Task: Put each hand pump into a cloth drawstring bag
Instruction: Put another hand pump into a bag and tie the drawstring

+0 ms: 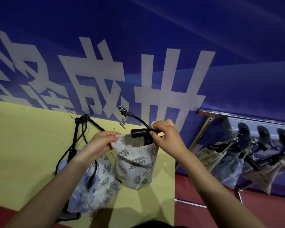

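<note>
Item, far left: second hand pump (72, 145), black, lying bare on the yellow tabletop (23, 153), hose looping beside it; it lies over spare leaf-print bags (95, 186) heaped at the near edge.

Item, left hand (100, 143): fingers and thumb pinching the rim of the leaf-print drawstring bag (135, 168), holding the mouth open. Cloth soft and limp; judged to collapse unless the rim is kept taut.

Item, centre: hand pump (138, 134), barrel sunk in the bag, T-handle and curved black hose (139, 119) projecting above the mouth. Rigid, probably light plastic; the handle is the sound hold. The springy hose will likely resist tucking in.

Item, right hand (164, 134): fingers curled round the handle's right end and hose root.

Item, right: table edge close by the bag, drop to red floor (220, 211) beyond. Bagged pumps (237, 155) lean against the blue wall (204, 38), well apart. Open room lies leftward on the tabletop.
</note>
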A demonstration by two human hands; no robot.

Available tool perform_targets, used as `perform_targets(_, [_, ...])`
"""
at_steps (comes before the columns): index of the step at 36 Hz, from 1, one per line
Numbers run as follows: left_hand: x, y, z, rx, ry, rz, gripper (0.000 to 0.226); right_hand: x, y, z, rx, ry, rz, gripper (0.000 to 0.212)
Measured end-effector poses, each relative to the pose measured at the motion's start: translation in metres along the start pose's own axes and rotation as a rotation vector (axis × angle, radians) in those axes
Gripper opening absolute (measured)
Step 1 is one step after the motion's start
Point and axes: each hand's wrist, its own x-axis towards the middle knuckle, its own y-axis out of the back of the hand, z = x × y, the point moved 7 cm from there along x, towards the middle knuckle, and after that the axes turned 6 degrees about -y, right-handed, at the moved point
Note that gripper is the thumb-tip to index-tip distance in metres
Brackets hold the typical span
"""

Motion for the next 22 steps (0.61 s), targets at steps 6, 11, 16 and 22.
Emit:
perform_targets(6, [-0.007, 0.019, 0.020, 0.281, -0.184, 0.116, 0.012, 0.002, -0.002, 0.001, -0.008, -0.004, 0.017, 0.008])
perform_targets(11, [-0.014, 0.025, 0.030, 0.267, -0.223, 0.129, 0.013, 0.006, -0.005, 0.000, -0.020, -0.010, 0.014, 0.009])
perform_targets(16, [-0.015, 0.022, 0.039, -0.051, -0.185, 0.071, 0.019, 0.009, -0.011, -0.003, -0.026, -0.014, 0.016, 0.012])
perform_targets(22, [-0.014, -0.001, 0.062, -0.413, -0.163, -0.001, 0.017, 0.007, -0.017, -0.012, -0.043, -0.013, 0.043, 0.009])
